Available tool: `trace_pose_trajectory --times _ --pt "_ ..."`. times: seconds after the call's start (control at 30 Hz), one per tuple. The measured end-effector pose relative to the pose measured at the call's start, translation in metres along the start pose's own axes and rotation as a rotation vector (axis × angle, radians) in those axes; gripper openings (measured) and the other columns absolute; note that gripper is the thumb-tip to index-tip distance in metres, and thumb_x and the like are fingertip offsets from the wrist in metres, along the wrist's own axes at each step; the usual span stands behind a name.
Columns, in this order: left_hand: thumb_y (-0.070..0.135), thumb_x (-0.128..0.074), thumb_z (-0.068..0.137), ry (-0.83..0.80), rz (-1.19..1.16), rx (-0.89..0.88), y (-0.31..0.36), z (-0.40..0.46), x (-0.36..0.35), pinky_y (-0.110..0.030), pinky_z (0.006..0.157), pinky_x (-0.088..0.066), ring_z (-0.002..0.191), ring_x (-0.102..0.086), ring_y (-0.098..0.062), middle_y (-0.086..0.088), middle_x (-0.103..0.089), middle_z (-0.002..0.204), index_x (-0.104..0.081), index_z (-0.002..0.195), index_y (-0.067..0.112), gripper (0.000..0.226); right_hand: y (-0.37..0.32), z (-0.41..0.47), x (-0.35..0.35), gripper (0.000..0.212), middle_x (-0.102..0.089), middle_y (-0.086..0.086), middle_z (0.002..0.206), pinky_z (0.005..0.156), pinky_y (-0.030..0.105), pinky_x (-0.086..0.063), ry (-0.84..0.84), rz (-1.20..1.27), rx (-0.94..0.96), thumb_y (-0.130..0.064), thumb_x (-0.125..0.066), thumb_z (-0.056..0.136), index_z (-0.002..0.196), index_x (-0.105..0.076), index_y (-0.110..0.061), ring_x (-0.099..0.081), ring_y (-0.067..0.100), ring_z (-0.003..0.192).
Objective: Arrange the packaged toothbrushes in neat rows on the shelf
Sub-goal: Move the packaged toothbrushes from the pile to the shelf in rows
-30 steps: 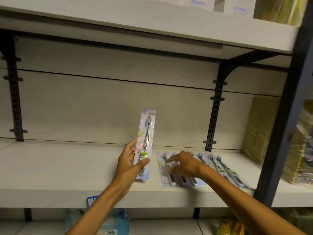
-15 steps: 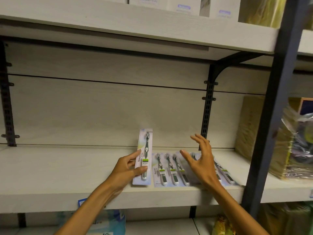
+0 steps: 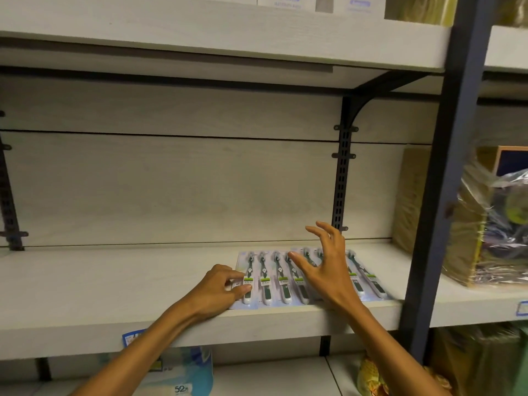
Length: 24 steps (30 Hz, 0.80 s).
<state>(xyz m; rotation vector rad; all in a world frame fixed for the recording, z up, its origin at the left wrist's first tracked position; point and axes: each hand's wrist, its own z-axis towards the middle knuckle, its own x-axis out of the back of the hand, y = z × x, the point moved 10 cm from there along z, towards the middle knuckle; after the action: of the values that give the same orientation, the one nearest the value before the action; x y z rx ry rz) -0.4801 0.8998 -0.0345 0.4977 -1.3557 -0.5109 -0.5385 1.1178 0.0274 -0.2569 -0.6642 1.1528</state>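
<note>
The pack that stood upright in the left hand (image 3: 218, 291) half a second ago now lies flat on the shelf (image 3: 114, 281) as the leftmost toothbrush pack (image 3: 248, 277), touching the row of toothbrush packs (image 3: 285, 277) near the shelf's front edge, toward its right end. The left hand's fingertips and thumb pinch that pack's left edge. The right hand (image 3: 328, 270) stays raised above the row, fingers spread, holding nothing. The row now extends further left.

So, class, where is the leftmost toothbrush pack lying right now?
In the head view, the leftmost toothbrush pack lies flat on the shelf right of centre, at the left end of the row, under the left hand.
</note>
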Motion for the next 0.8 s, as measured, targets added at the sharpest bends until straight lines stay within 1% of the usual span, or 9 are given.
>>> trace_pose_trajectory --times 0.07,0.2,0.27,0.4,0.5,0.6,0.67,0.73,0.8 --pt "0.045 -0.052 0.092 0.001 0.047 0.009 -0.002 0.002 -0.002 -0.026 0.105 -0.037 0.119 -0.044 -0.014 -0.001 -0.041 0.134 -0.05 0.134 0.022 0.048 0.002 0.0 -0.002 0.061 -0.031 -0.009 0.142 0.102 0.028 -0.034 -0.011 0.013 -0.011 -0.047 -0.074 0.076 0.128 -0.047 -0.032 -0.032 0.009 0.131" --pt "0.047 -0.046 0.094 0.002 0.15 0.01 -0.001 0.003 -0.006 -0.03 0.108 -0.029 0.128 -0.034 -0.016 0.001 -0.036 0.141 -0.04 0.141 0.029 0.05 0.002 0.001 -0.002 0.059 -0.031 -0.006 0.142 0.095 0.009 -0.027 -0.032 0.008 -0.031 -0.047 -0.073 0.077 0.127 -0.048 -0.031 -0.031 0.004 0.127" --pt "0.047 -0.043 0.096 -0.009 0.18 0.008 0.0 0.003 -0.009 -0.033 0.109 -0.028 0.13 -0.031 -0.018 0.001 -0.034 0.143 -0.039 0.14 0.034 0.046 0.001 0.0 -0.002 0.058 -0.032 -0.004 0.143 0.09 0.004 -0.025 -0.041 0.004 -0.041 -0.046 -0.073 0.077 0.127 -0.047 -0.031 -0.03 0.001 0.125" --pt "0.048 -0.043 0.095 -0.006 0.154 0.017 0.002 -0.001 -0.008 -0.036 0.11 -0.031 0.128 -0.034 -0.018 0.0 -0.036 0.143 -0.043 0.137 0.035 0.044 -0.001 -0.002 -0.001 0.058 -0.033 -0.004 0.143 0.1 0.019 -0.029 -0.05 0.018 -0.043 -0.045 -0.073 0.078 0.127 -0.048 -0.03 -0.028 0.001 0.124" --pt "0.052 -0.042 0.094 0.036 0.133 0.012 0.007 -0.007 -0.003 -0.039 0.114 -0.024 0.138 -0.023 -0.019 0.002 -0.024 0.153 -0.034 0.143 0.036 0.052 0.0 0.0 -0.001 0.059 -0.032 -0.004 0.144 0.105 0.028 -0.033 -0.058 0.057 -0.07 -0.046 -0.073 0.077 0.128 -0.048 -0.031 -0.028 0.002 0.126" --pt "0.066 -0.046 0.083 0.19 -0.038 -0.032 0.019 -0.021 0.017 -0.042 0.116 -0.024 0.142 -0.019 -0.017 0.008 -0.018 0.156 -0.023 0.145 0.042 0.07 -0.004 0.0 -0.009 0.067 -0.027 -0.008 0.149 0.11 0.04 -0.033 -0.128 0.087 -0.067 -0.058 -0.07 0.074 0.131 -0.045 -0.034 -0.027 0.009 0.134" --pt "0.075 -0.05 0.074 0.297 -0.16 -0.062 0.028 -0.034 0.035 -0.039 0.114 -0.029 0.141 -0.023 -0.015 0.011 -0.019 0.155 -0.023 0.144 0.042 0.082 -0.016 0.0 -0.014 0.074 -0.023 -0.01 0.153 0.112 0.041 -0.03 -0.183 0.128 -0.041 -0.064 -0.066 0.072 0.136 -0.04 -0.037 -0.023 0.009 0.138" --pt "0.067 -0.058 0.074 0.395 -0.238 -0.074 0.034 -0.048 0.053 -0.036 0.108 -0.034 0.138 -0.029 -0.016 0.012 -0.019 0.155 -0.023 0.145 0.041 0.083 -0.033 0.001 -0.016 0.079 -0.02 -0.012 0.155 0.113 0.039 -0.026 -0.218 0.159 -0.003 -0.061 -0.068 0.073 0.14 -0.034 -0.038 -0.021 0.007 0.139" --pt "0.056 -0.064 0.073 0.498 -0.241 -0.108 0.04 -0.062 0.072 -0.033 0.105 -0.035 0.137 -0.031 -0.017 0.013 -0.019 0.155 -0.022 0.147 0.038 0.087 -0.052 0.003 -0.016 0.085 -0.018 -0.012 0.156 0.113 0.039 -0.024 -0.224 0.18 0.023 -0.06 -0.069 0.072 0.143 -0.027 -0.04 -0.019 0.005 0.139"
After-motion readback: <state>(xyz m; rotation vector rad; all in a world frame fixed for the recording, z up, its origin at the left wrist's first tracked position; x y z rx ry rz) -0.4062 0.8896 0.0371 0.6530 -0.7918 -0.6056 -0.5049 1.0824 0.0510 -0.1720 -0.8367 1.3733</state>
